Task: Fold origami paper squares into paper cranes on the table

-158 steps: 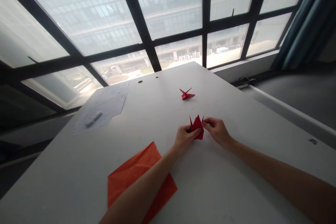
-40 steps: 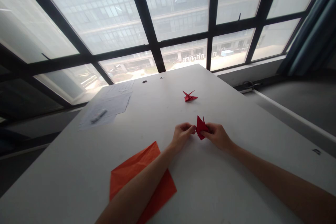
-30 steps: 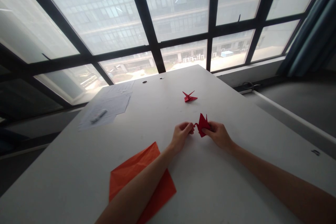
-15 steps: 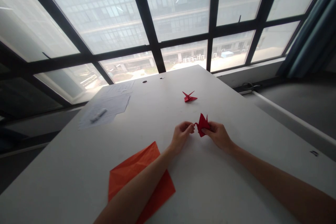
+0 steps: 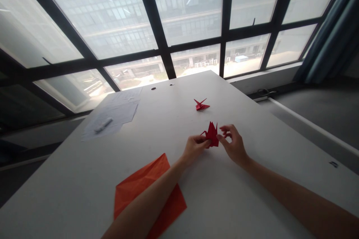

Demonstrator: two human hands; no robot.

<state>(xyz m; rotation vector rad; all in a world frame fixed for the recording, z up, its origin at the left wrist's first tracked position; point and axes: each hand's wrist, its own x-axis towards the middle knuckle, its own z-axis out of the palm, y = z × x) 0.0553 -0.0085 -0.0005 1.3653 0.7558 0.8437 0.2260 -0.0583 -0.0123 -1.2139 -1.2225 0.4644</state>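
A red paper crane (image 5: 212,134) stands upright between my hands, its bent head pointing left and its wings upward. My left hand (image 5: 196,146) pinches it low on the left side. On the other side, my right hand (image 5: 233,143) has its thumb and fingers apart, with the thumb tip close to the crane's right edge; I cannot tell whether it touches. Farther back on the table lies a second red paper crane (image 5: 202,105). Partly under my left forearm is an orange sheet of paper (image 5: 141,179) with crease lines.
The white table (image 5: 252,194) reaches toward a large black-framed window. At its far left are printed papers (image 5: 126,110) with a whitish, pen-like object (image 5: 103,125) on them. Past the right edge run a white rail (image 5: 308,119) and a blue curtain (image 5: 322,52).
My left hand has moved from the crane's bent tip to grip its body. My right hand has let go of the body and opened to the right. The crane has shifted slightly left.
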